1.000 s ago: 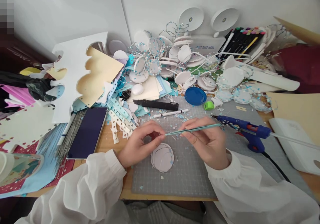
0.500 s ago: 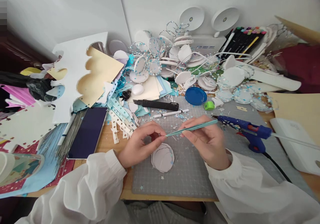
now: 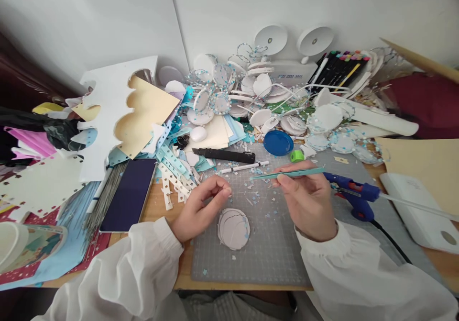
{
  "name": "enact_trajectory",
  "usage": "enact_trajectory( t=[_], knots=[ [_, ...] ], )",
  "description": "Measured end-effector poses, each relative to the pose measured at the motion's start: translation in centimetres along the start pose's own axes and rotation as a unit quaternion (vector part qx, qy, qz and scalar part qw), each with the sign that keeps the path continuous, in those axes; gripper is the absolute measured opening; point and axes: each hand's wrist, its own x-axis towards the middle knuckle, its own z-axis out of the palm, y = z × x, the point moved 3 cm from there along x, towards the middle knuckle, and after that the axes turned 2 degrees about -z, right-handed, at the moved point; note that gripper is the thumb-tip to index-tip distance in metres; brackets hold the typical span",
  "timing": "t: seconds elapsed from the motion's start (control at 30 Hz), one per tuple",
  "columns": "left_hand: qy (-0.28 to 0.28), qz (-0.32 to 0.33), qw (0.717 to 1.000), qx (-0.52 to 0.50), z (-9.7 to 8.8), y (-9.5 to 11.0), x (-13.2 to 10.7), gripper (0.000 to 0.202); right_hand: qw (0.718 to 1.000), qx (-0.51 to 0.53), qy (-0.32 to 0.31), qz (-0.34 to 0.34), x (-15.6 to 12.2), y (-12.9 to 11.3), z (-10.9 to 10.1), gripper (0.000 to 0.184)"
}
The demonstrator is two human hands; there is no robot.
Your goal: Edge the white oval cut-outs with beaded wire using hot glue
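My right hand [image 3: 304, 201] pinches thin teal tweezers [image 3: 287, 173], which lie almost level with their tip pointing left over the grey cutting mat [image 3: 272, 249]. My left hand [image 3: 202, 204] is curled, thumb and forefinger pressed together in a pinch; what sits between them is too small to make out. The tweezers' tip is a short way right of that pinch. Just below and between the hands lies a stack of white paper discs [image 3: 233, 228] edged with wire and blue specks. Both arms wear white sleeves.
A blue glue gun [image 3: 353, 194] lies right of my right hand. A black knife [image 3: 224, 155], white pen [image 3: 244, 167], blue lid [image 3: 278, 142] and green sharpener [image 3: 296, 156] lie beyond. A dark phone [image 3: 129, 194] lies left. Paper scraps and discs pile at the back.
The tweezers' tip has drawn away to the right from my left fingertips, which it touched before. The camera has tilted slightly, shifting the scene down.
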Motion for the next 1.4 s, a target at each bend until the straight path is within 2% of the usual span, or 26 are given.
enact_trajectory(
  t=[0.13, 0.3, 0.4, 0.53, 0.63, 0.8, 1.0, 1.07, 1.2, 1.27, 1.33, 1.4],
  knots=[
    [-0.005, -0.023, 1.0, -0.02, 0.0, 0.4, 0.1, 0.031, 0.997, -0.042, -0.004, -0.064, -0.5, -1.4, 0.8, 0.016],
    [-0.015, -0.038, 0.998, -0.055, 0.2, 0.4, -0.1, 0.034, 0.976, -0.127, -0.061, -0.166, -2.0, -3.7, 2.8, 0.032],
    [-0.014, -0.048, 0.996, -0.079, 0.3, 0.2, -0.4, 0.034, 0.947, -0.175, -0.116, -0.243, -2.9, -4.9, 3.6, 0.04],
    [-0.014, -0.044, 0.997, -0.066, 0.3, 0.1, -0.6, 0.037, 0.887, -0.244, -0.221, -0.324, -3.9, -6.0, 4.4, 0.044],
    [-0.02, -0.034, 0.997, -0.06, 0.3, 0.2, -0.6, 0.04, 0.858, -0.287, -0.249, -0.346, -4.4, -6.9, 4.9, 0.041],
    [-0.003, -0.03, 0.998, -0.06, 0.2, 0.2, -0.4, 0.048, 0.843, -0.319, -0.24, -0.361, -4.9, -7.5, 4.9, 0.035],
    [-0.007, 0.085, 0.994, -0.063, -0.3, 1.0, -0.1, 0.022, 0.816, -0.352, -0.233, -0.396, -5.1, -6.6, 3.8, 0.027],
    [-0.022, 0.07, 0.994, -0.078, -0.3, 0.9, -0.1, 0.024, 0.797, -0.366, -0.244, -0.414, -5.2, -6.1, 3.7, 0.025],
    [-0.092, 0.013, 0.989, -0.113, 0.2, 0.7, -0.4, 0.044, 0.727, -0.402, -0.255, -0.495, -5.4, -5.1, 4.4, 0.021],
    [-0.113, -0.008, 0.988, -0.107, 0.3, 0.6, -0.7, 0.048, 0.7, -0.416, -0.258, -0.52, -5.5, -4.7, 5.0, 0.023],
    [-0.106, -0.03, 0.99, -0.093, 0.4, 0.5, -0.7, 0.05, 0.701, -0.425, -0.268, -0.507, -5.4, -4.4, 5.5, 0.024],
    [-0.091, -0.059, 0.989, -0.101, 0.3, 0.2, -0.7, 0.048, 0.734, -0.417, -0.267, -0.465, -5.2, -4.3, 5.7, 0.023]
  ],
)
